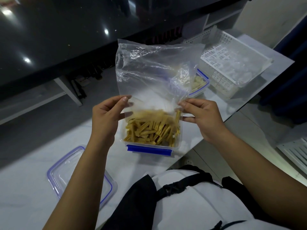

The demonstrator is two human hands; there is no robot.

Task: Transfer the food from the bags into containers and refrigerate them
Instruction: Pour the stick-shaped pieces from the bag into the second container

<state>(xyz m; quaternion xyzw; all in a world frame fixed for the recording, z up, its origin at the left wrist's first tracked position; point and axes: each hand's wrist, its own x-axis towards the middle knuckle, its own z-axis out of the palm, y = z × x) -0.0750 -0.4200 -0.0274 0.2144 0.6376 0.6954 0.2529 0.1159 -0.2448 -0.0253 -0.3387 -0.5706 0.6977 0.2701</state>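
Observation:
A clear plastic bag (154,70) is held upside down over a clear container with blue clips (149,149). My left hand (106,117) pinches the bag's left edge and my right hand (202,118) pinches its right edge, both just above the container. Yellow food strips (151,130) fill the container, and one strip sits at the bag's mouth by my right fingers. The upper part of the bag looks empty. A clear lid with a blue rim (78,176) lies flat on the white counter at my left.
Behind the bag stands a second blue-clipped container (200,83) with pale food. A white perforated basket (232,63) sits at the back right. The white counter (33,196) ends at an edge on the right, and a dark glossy surface (66,39) spans the back.

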